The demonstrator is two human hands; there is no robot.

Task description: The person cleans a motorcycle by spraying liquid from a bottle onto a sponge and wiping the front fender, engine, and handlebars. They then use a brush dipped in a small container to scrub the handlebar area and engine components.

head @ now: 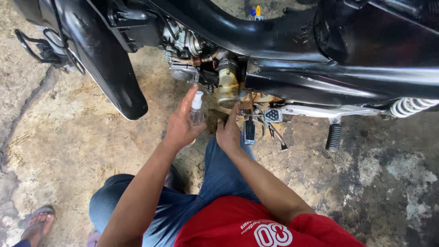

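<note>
Risk first, as we read it left to right. Far left, a sandalled foot of another person sits at the frame's bottom corner, well apart from our work. Next the black fender hangs down over cracked concrete floor; open room lies under and left of it, so we have free space to pull the left arm back that way.

Our left hand grips a small clear spray bottle with a white pump top, thumb and lower fingers round it, index finger lifted straight up off the nozzle. The bottle stands upright, just below the engine and just beside the tan-stained casing. We judge the grip loose: with only part of the hand on it, the bottle could slip and drop onto the floor, or tilt and spray past its mark.

Our right hand is open, fingers pointing up toward the casing's underside, holding nothing; whether the fingertips touch metal we cannot tell. Tight spot here: the foot lever sits just beside that hand, and thin rods stick out just right of it, so a quick sideways pull could knock knuckles on them. Oily residue on the casing could make fingers slide.

Further right, the footpeg hangs down, then the white spring, both well apart from us. Floor there is stained but open.
</note>
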